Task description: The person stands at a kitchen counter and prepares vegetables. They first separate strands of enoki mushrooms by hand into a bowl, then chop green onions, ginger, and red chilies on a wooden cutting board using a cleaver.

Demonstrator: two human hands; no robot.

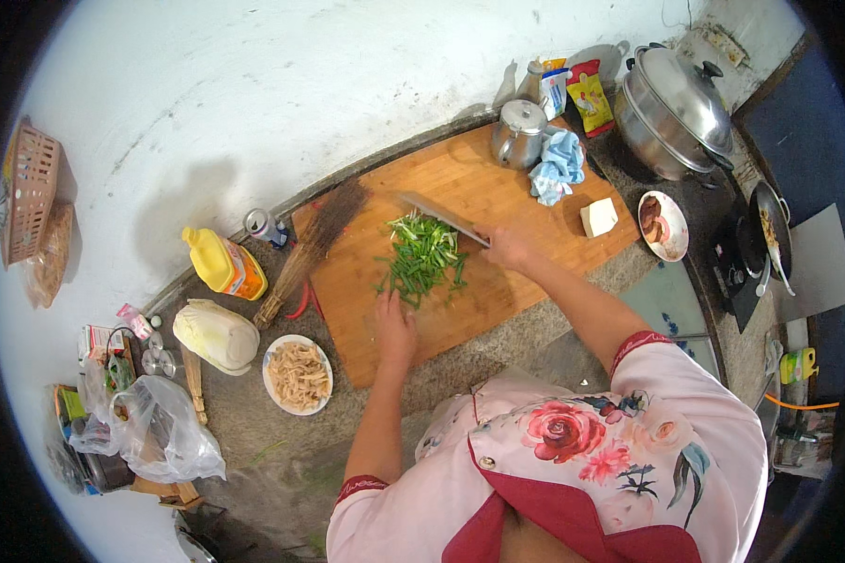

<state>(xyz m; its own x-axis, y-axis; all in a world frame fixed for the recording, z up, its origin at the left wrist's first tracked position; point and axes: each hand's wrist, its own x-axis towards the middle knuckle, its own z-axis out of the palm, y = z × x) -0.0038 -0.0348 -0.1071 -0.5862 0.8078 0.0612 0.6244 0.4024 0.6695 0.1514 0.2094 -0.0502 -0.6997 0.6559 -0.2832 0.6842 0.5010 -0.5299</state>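
A heap of chopped green onions [422, 260] lies on the wooden cutting board [493, 310]. My right hand [507, 246] grips the handle of a kitchen knife [445, 217], whose blade runs along the upper right side of the heap. At the heap's lower edge is my left hand [396, 325], its fingertips touching or very near the cut pieces. Nothing shows in that hand, and its fingers are slightly apart. Farther right on the board sits a white block [598, 217], perhaps tofu.
Left of the board are a plate of pale strips [297, 374], a napa cabbage [216, 336], a yellow oil jug [224, 264] and a straw brush [317, 246]. A metal teapot [519, 134] and crumpled blue cloth [558, 165] occupy its far corner. Rightward stand a bowl [663, 226] and steamer pot [672, 116].
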